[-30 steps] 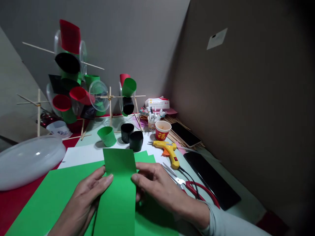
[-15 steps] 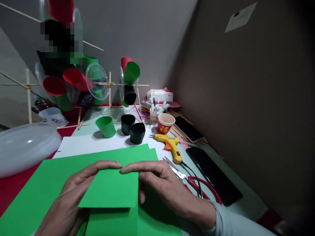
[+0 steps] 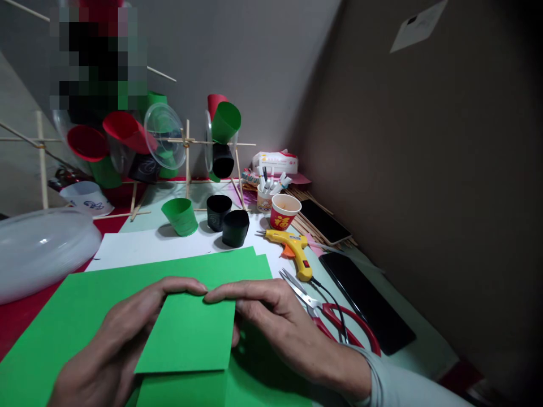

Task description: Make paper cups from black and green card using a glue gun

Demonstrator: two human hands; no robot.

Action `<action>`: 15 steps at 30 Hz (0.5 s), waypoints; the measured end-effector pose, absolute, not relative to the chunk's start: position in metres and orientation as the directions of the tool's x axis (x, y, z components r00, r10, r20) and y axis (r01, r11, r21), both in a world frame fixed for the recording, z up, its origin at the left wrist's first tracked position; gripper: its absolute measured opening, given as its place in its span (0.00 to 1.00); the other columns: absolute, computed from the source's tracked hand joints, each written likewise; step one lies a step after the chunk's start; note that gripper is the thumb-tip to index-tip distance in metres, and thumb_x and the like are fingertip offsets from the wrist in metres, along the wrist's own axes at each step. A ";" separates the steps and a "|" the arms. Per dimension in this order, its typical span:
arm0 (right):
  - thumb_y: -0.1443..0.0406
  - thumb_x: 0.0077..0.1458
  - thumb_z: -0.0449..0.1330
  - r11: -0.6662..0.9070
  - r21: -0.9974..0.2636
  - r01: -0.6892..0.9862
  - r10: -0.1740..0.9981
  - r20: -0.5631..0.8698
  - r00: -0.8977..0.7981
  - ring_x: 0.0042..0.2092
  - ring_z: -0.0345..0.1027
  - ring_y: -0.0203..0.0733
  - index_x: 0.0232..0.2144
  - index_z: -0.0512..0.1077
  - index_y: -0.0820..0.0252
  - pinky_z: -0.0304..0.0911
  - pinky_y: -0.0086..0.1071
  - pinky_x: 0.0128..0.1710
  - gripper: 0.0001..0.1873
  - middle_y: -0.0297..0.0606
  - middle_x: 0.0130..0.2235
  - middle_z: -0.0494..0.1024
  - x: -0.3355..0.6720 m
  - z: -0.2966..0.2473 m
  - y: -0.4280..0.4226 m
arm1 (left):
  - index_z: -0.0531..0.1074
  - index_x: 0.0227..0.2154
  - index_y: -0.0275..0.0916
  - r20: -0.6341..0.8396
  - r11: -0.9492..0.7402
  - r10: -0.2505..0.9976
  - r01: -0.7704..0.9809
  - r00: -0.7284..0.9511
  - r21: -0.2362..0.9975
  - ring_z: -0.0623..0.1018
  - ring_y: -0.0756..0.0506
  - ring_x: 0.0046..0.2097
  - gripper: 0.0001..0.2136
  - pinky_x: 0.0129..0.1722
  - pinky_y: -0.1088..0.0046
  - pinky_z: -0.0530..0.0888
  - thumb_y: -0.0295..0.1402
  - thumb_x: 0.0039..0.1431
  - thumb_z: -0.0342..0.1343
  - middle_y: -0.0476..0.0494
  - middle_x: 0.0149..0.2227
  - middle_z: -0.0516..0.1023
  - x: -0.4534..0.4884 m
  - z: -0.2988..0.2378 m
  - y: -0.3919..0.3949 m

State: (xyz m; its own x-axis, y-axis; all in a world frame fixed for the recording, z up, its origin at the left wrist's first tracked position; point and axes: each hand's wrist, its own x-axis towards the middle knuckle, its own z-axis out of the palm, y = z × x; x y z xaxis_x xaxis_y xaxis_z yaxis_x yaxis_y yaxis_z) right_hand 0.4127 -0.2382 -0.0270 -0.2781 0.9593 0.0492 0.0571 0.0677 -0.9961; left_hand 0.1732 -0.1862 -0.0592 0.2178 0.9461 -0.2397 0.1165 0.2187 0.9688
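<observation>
A strip of green paper (image 3: 186,336) lies folded over on itself on top of a large green sheet (image 3: 76,316). My left hand (image 3: 114,345) holds the strip's left side, its forefinger pressing along the fold at the far edge. My right hand (image 3: 275,322) grips the right side, fingers curled over the fold, its fingertip meeting the left one at the middle. Both hands are closed on the paper.
Red-handled scissors (image 3: 326,316) and a yellow glue gun (image 3: 294,251) lie right of my hands. Green (image 3: 180,216) and black paper cups (image 3: 235,228) stand behind white paper. A stick frame with cups (image 3: 186,152), a red cup (image 3: 284,212), phones (image 3: 365,302) and a white dome (image 3: 38,251) surround.
The green strip stood upright a second ago; its top half has been folded down toward me and my fingertips have come together on the fold. The view has shifted slightly downward.
</observation>
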 end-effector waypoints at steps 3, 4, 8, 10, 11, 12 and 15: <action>0.62 0.65 0.55 0.077 -0.993 0.088 0.963 0.051 -0.264 0.28 0.63 0.36 0.52 0.82 0.57 0.59 0.30 0.30 0.19 0.33 0.27 0.74 0.413 -0.024 -0.239 | 0.83 0.38 0.63 -0.179 0.153 0.968 0.151 0.177 0.977 0.81 0.38 0.46 0.14 0.40 0.71 0.78 0.54 0.47 0.69 0.58 0.41 0.86 0.188 -0.049 -0.191; 0.61 0.65 0.56 0.085 -0.993 0.086 0.967 0.062 -0.248 0.29 0.63 0.37 0.53 0.81 0.58 0.59 0.30 0.31 0.19 0.33 0.28 0.73 0.412 -0.023 -0.239 | 0.82 0.40 0.64 -0.157 0.124 0.970 0.177 0.186 0.976 0.81 0.41 0.43 0.16 0.39 0.72 0.77 0.54 0.47 0.69 0.59 0.38 0.84 0.191 -0.048 -0.191; 0.53 0.64 0.63 0.038 -0.997 0.064 0.978 0.024 -0.208 0.32 0.63 0.37 0.59 0.72 0.58 0.58 0.31 0.33 0.25 0.30 0.30 0.69 0.412 -0.023 -0.239 | 0.82 0.45 0.63 -0.124 0.070 0.958 0.208 0.259 0.976 0.73 0.46 0.27 0.20 0.31 0.75 0.76 0.55 0.47 0.70 0.55 0.23 0.74 0.191 -0.054 -0.188; 0.50 0.65 0.63 0.010 -0.995 0.103 0.981 -0.010 -0.195 0.31 0.61 0.36 0.55 0.74 0.58 0.56 0.30 0.31 0.23 0.28 0.29 0.66 0.411 -0.025 -0.238 | 0.82 0.45 0.60 -0.114 0.049 0.951 0.224 0.288 0.973 0.73 0.46 0.27 0.20 0.29 0.77 0.74 0.55 0.48 0.69 0.53 0.24 0.74 0.189 -0.060 -0.187; 0.50 0.66 0.63 0.011 -0.992 0.125 0.983 -0.012 -0.184 0.31 0.59 0.36 0.51 0.76 0.59 0.54 0.30 0.30 0.21 0.28 0.28 0.66 0.411 -0.027 -0.238 | 0.82 0.46 0.59 -0.117 0.044 0.947 0.241 0.299 0.969 0.74 0.46 0.29 0.21 0.30 0.78 0.74 0.55 0.49 0.69 0.52 0.26 0.77 0.188 -0.062 -0.186; 0.50 0.66 0.63 0.014 -0.991 0.135 0.984 -0.010 -0.175 0.30 0.58 0.35 0.47 0.77 0.59 0.53 0.30 0.30 0.20 0.27 0.27 0.65 0.411 -0.028 -0.237 | 0.81 0.47 0.58 -0.128 0.048 0.942 0.253 0.310 0.966 0.75 0.46 0.31 0.22 0.31 0.78 0.74 0.56 0.49 0.68 0.52 0.29 0.79 0.188 -0.063 -0.186; 0.49 0.63 0.65 -0.004 -0.993 0.120 0.987 -0.023 -0.159 0.29 0.57 0.34 0.41 0.78 0.62 0.52 0.29 0.28 0.20 0.28 0.26 0.66 0.409 -0.030 -0.237 | 0.79 0.47 0.58 -0.199 0.125 0.929 0.241 0.312 0.962 0.78 0.45 0.36 0.22 0.34 0.78 0.76 0.58 0.51 0.66 0.52 0.36 0.82 0.190 -0.062 -0.189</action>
